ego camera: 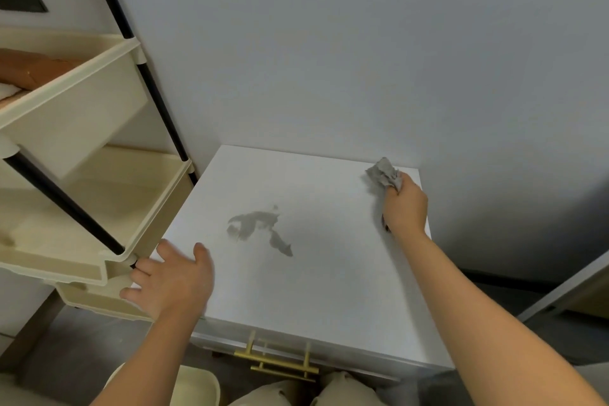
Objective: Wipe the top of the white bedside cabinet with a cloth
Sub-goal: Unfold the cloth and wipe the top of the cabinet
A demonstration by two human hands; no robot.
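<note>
Cloth [385, 176], grey and crumpled, is bunched in your right hand [404, 206], fingers closed tight around it, at the far right corner of the white bedside cabinet [329, 273] top, close to the wall [329, 43]. Your left hand [171, 280] lies open, palm down, fingers spread, holding nothing, on the near left edge of the cabinet top. A grey smear [257, 227] sits left of centre on the top, between your two hands. Just beside your left hand stands a cream tiered cart [82, 191] with black posts. Gold handles [280, 362] show on the cabinet front below.
</note>
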